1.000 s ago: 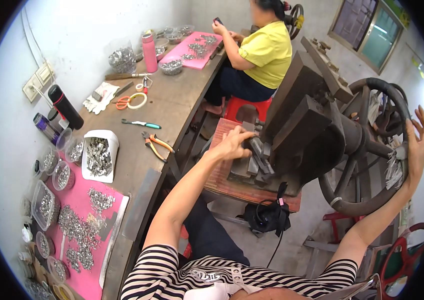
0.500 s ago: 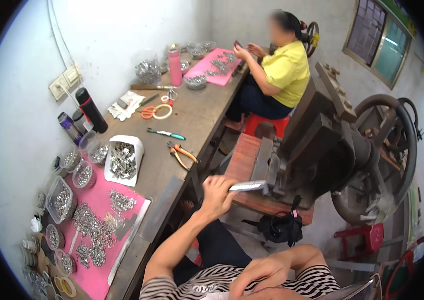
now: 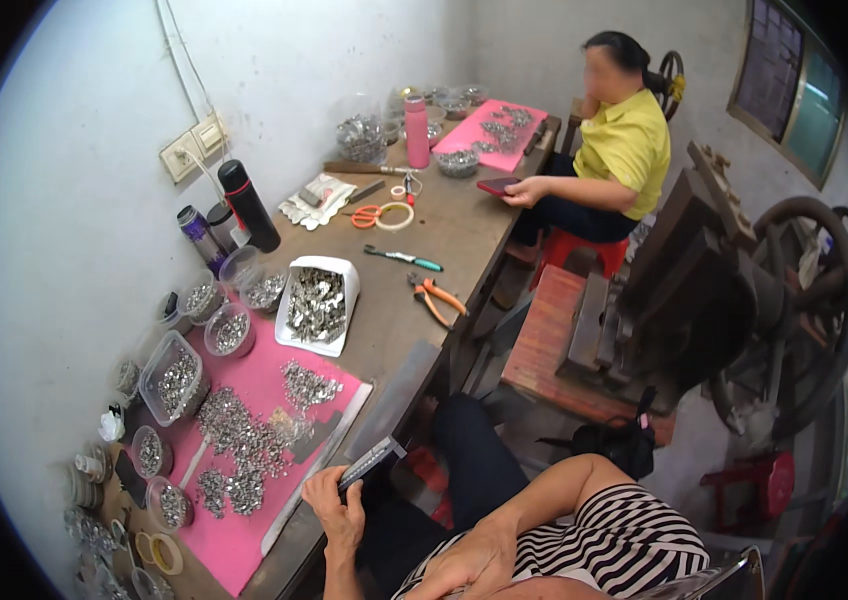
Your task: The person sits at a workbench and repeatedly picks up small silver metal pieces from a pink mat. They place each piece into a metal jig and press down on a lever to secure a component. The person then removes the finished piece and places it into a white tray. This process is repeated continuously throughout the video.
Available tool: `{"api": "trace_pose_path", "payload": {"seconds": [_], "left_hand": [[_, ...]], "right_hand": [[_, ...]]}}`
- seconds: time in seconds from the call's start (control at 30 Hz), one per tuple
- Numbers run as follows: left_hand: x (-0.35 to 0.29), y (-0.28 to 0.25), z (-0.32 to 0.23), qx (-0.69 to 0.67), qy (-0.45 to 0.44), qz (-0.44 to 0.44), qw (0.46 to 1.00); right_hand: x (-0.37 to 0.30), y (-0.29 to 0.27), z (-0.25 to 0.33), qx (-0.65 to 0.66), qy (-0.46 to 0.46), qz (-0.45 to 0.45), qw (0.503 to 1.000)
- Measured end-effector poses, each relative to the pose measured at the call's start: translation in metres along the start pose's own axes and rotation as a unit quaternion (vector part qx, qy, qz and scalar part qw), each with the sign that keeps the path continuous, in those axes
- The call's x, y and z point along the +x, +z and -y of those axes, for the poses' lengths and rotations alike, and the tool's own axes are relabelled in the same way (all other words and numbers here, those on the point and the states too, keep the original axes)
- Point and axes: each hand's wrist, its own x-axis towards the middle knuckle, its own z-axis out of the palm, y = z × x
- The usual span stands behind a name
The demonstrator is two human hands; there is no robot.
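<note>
My left hand (image 3: 337,508) is closed round a slim grey bar tool (image 3: 369,466) with a crosspiece at its far end, which looks like a caliper. It holds the tool up beside the near edge of a pink mat (image 3: 229,555). Small silvery metal pieces (image 3: 244,440) lie in loose heaps on that mat. My right hand (image 3: 469,562) rests against the front of my striped shirt, fingers stretched toward the lower left and partly cut off by the picture's edge. I see nothing held in it.
Tubs of metal pieces (image 3: 172,375) line the wall; a white scoop tray (image 3: 352,285) of them stands beyond the mat. Orange-handled pliers (image 3: 436,300) lie near the table edge. A heavy press (image 3: 689,285) stands at right. A co-worker in yellow (image 3: 624,150) sits at the far end.
My left hand has swung left with the tool, from beside the press to the mat's edge. The view has turned left. The co-worker has lowered a dark red flat thing and raised the other hand.
</note>
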Motion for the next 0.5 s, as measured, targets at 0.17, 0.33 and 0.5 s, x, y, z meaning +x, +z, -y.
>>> {"api": "trace_pose_path", "payload": {"seconds": [0.17, 0.33, 0.5], "left_hand": [[-0.02, -0.018, 0.032, 0.014, -0.01, -0.008, 1.0], [-0.018, -0.018, 0.051, 0.019, -0.008, -0.016, 1.0], [-0.022, -0.024, 0.055, 0.04, -0.033, -0.04, 0.998]], "right_hand": [[0.045, 0.01, -0.037, 0.062, 0.008, -0.043, 0.997], [0.087, 0.009, -0.048, 0.081, -0.002, -0.01, 0.997], [0.103, -0.013, -0.037, 0.075, 0.054, 0.039, 0.995]]}}
